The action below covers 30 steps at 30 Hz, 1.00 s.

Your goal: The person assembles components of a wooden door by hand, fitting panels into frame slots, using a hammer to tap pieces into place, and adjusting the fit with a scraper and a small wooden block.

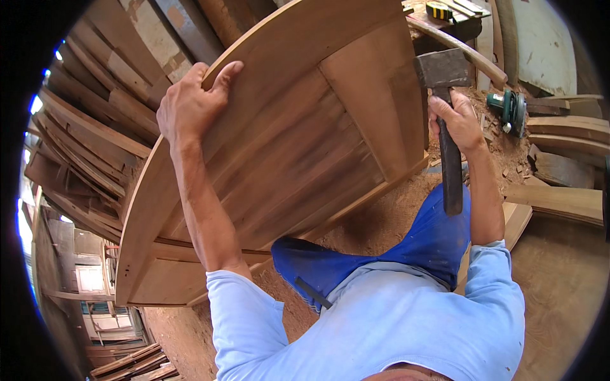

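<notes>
Panel, its left edge gripped by the left hand, rises beyond sawdusty open floor; the right hand clasps a hammer near the right edge; the panel's top is cut off.

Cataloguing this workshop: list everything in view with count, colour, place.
framed wooden panel: 1, brown, centre
hammer: 1, dark grey, upper right
tape measure: 1, yellow-black, top right
power tool: 1, green, right
wooden pole: 1, brown, upper right
sheet: 1, pale, upper right
curved boards: several, tan, right
leaning boards: many, brown, left
wood strips: several, brown, lower left
sawdust: uncountable, brown, floor
shirt: 1, light blue, bottom
trousers or shorts: 1, blue, lower centre
left hand: 1, bare, panel edge
right hand: 1, bare, hammer handle
</notes>
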{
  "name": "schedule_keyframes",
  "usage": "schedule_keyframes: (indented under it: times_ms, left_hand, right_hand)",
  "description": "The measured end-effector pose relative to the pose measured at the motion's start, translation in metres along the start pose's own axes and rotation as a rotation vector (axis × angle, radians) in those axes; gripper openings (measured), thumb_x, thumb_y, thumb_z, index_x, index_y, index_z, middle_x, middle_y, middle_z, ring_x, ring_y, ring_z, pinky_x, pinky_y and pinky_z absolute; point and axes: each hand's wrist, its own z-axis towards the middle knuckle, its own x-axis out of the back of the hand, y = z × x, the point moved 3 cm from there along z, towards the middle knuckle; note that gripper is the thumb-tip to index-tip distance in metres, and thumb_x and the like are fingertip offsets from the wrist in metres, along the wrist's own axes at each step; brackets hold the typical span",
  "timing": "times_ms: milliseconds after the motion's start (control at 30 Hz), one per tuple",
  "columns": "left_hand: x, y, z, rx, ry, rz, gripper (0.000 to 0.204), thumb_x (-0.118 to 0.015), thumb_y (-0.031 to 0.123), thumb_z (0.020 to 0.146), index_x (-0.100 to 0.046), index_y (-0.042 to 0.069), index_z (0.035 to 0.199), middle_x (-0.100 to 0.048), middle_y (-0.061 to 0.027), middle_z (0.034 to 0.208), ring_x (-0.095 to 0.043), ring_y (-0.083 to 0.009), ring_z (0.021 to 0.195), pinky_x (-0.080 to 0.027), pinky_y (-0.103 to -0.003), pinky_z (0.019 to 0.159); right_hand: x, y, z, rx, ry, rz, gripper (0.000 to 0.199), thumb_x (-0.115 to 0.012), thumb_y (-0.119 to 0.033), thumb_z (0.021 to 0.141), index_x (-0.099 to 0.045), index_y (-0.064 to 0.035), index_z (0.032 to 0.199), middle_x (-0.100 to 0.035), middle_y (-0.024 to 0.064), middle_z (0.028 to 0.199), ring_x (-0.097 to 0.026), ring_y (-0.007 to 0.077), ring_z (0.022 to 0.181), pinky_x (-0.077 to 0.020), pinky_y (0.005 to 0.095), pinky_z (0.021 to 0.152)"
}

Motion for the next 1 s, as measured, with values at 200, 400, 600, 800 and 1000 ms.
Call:
schedule_keyframes:
  times_ms: [200, 400, 600, 800, 1000]
  left_hand:
    - [-0.005, -0.032, 0.003, -0.185, -0.040, -0.083, 0.068, -0.057, 0.077, 0.088, -0.071, 0.013, 0.110, -0.074, -0.0195, 0.104, -0.069, -0.0404, 0.105, -0.053, -0.049, 0.087]
    - [0.000, -0.101, -0.023, -0.104, -0.105, -0.053, 0.064, -0.049, 0.069, 0.098, -0.062, 0.006, 0.095, -0.062, -0.0238, 0.083, -0.057, -0.0484, 0.082, -0.047, -0.048, 0.072]
    - [-0.016, -0.100, -0.017, -0.071, -0.069, -0.027, 0.061, -0.045, 0.065, 0.102, -0.062, 0.007, 0.093, -0.062, -0.0226, 0.080, -0.057, -0.0478, 0.076, -0.046, -0.049, 0.068]
    - [-0.006, -0.103, -0.022, -0.125, -0.002, -0.072, 0.059, -0.050, 0.064, 0.101, -0.066, 0.007, 0.094, -0.058, -0.0164, 0.072, -0.055, -0.0301, 0.065, -0.047, -0.040, 0.064]
    - [0.002, -0.096, -0.031, -0.063, -0.069, -0.102, 0.068, -0.048, 0.073, 0.097, -0.064, 0.007, 0.090, -0.052, -0.0141, 0.065, -0.049, -0.0279, 0.060, -0.045, -0.040, 0.060]
  right_hand:
    - [0.016, 0.037, -0.035, -0.215, -0.027, 0.107, 0.027, -0.064, -0.028, 0.102, -0.056, -0.0075, 0.086, -0.058, 0.0019, 0.070, -0.057, 0.0108, 0.051, -0.0479, 0.0258, 0.046]
    - [0.086, 0.149, -0.073, -0.515, 0.105, -0.084, 0.020, -0.063, -0.021, 0.099, -0.057, -0.0038, 0.090, -0.058, 0.0045, 0.073, -0.057, 0.0148, 0.052, -0.0478, 0.0321, 0.045]
    - [0.192, 0.253, -0.040, -0.656, 0.143, -0.152, 0.017, -0.064, -0.016, 0.098, -0.058, -0.0021, 0.090, -0.062, 0.0062, 0.072, -0.062, 0.0161, 0.058, -0.0497, 0.0346, 0.048]
    - [0.225, 0.313, 0.007, -0.483, 0.286, -0.665, 0.026, -0.065, -0.023, 0.084, -0.071, 0.0028, 0.087, -0.069, 0.0142, 0.076, -0.067, 0.0255, 0.065, -0.0524, 0.0439, 0.058]
    - [0.097, 0.344, 0.005, -0.657, -0.292, -0.755, 0.032, -0.071, -0.014, 0.082, -0.066, 0.0037, 0.109, -0.073, 0.0219, 0.085, -0.074, 0.0311, 0.072, -0.0581, 0.0430, 0.063]
